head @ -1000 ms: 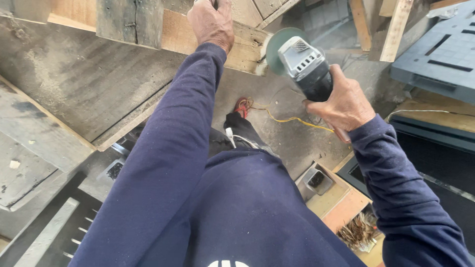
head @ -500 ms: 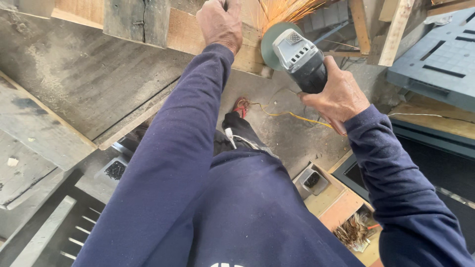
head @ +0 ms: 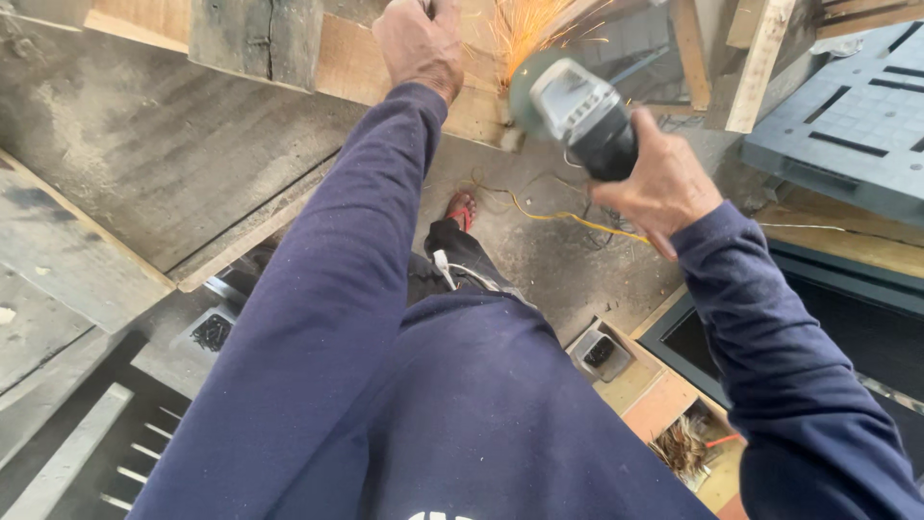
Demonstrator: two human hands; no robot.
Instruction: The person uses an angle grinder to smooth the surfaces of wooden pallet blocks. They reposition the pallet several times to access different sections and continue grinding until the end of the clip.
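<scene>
Looking down past our dark blue sweatshirt, we note the big weathered grey wooden slab (head: 144, 183) filling the upper left, tilted, with lighter wooden planks (head: 356, 67) running along its far edge. To the right lies a dark blue-grey plastic pallet (head: 847, 116), and below it bare concrete floor (head: 539, 260) with a yellow cord (head: 568, 220) trailing across it. Our foot in a red shoe (head: 462, 207) stands on that floor, near the cord. Our right hand (head: 664, 188) is wrapped tight around the black body of an angle grinder (head: 582, 116), whose grey head and green guard sit up against the end of the light plank. Our left hand (head: 419, 43) is pressed on that same plank just beside the grinder, fingers curled over the top edge; whether it grips anything we cannot tell, the frame cuts it off. Orange sparks (head: 525, 29) spray upward between the two hands.
</scene>
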